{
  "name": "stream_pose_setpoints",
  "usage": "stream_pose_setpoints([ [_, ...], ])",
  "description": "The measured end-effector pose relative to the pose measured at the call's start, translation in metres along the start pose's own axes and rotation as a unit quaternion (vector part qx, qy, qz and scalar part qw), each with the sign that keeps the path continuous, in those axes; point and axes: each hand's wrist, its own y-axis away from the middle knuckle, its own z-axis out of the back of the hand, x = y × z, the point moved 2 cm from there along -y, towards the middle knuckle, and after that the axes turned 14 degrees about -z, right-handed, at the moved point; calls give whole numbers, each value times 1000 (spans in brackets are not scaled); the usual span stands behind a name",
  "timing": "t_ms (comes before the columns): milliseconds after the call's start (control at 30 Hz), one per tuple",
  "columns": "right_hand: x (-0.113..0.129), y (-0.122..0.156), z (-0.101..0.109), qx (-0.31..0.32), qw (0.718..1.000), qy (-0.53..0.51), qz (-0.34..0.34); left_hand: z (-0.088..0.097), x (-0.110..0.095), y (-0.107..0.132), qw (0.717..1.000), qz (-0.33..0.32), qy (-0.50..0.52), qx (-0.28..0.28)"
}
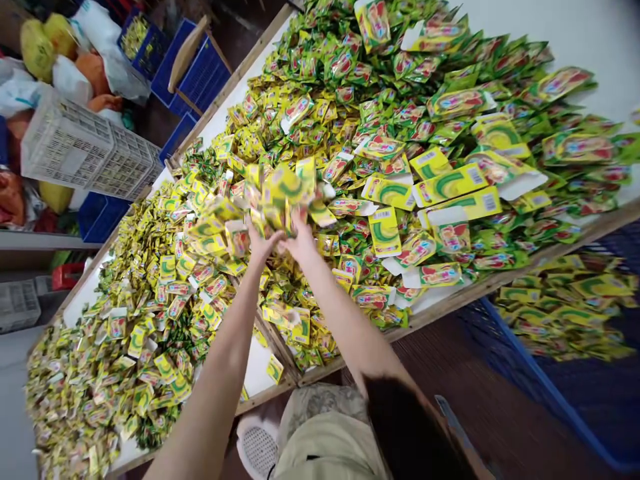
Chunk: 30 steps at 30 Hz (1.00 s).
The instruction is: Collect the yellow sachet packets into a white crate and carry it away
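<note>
Both my arms reach out over a long white table [260, 373] heaped with small yellow-green packets. My left hand [260, 245] and my right hand [300, 241] are close together, raised above the heap, and between them they grip a loose bunch of yellow-green packets [280, 190], blurred by motion. The fingers of both hands are closed under the bunch. Below the hands lies a pile of small sachets [165, 280]. To the right lie larger green and yellow packs with white tabs [450, 183].
A wooden edge [500, 277] bounds the table on the near right. A blue crate [565, 347] holding flat green-yellow packs stands at the lower right. White [70, 143] and blue crates [197, 70] and filled bags [45, 40] crowd the upper left.
</note>
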Motion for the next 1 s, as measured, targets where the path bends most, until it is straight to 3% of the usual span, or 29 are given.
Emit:
stream_pose_setpoints([
  [67, 50, -17, -25, 57, 996, 59, 46, -11, -15, -58, 997, -76, 5, 26],
  [133, 88, -15, -32, 78, 982, 140, 98, -12, -30, -92, 995, -103, 5, 6],
  [200, 108, 10, -14, 74, 956, 234, 163, -5, -43, -91, 995, -99, 2, -19],
  [233, 113, 31, 5, 66, 935, 276, 211, 0, -48, -76, 995, -94, -5, -28],
  [300, 113, 79, 66, 13, 880, 330, 341, 11, -53, -14, 995, -85, -47, -29],
  [367, 100, 124, 150, -145, 818, 337, 443, 19, -51, 77, 991, -63, -118, -6],
  [433, 73, 152, 236, -333, 753, 321, 467, 16, -46, 173, 973, -78, -204, 73],
  [467, 57, 158, 271, -395, 731, 319, 456, 10, -45, 216, 962, -104, -221, 124],
  [533, 21, 155, 314, -431, 715, 352, 423, -14, -49, 278, 926, -182, -212, 255],
  [567, 5, 147, 320, -433, 707, 380, 410, -30, -53, 293, 903, -215, -204, 311],
  [600, -10, 137, 317, -419, 706, 415, 392, -47, -58, 297, 892, -216, -215, 334],
  [667, -27, 114, 292, -396, 710, 453, 365, -81, -65, 274, 892, -149, -264, 336],
  [767, -18, 84, 233, -428, 710, 430, 357, -118, -76, 201, 905, -132, -259, 310],
  [900, 51, 54, 156, -438, 683, 408, 418, -130, -83, 97, 931, -140, -257, 219],
  [1000, 117, 33, 91, -360, 656, 466, 472, -133, -81, 26, 938, -143, -233, 211],
])
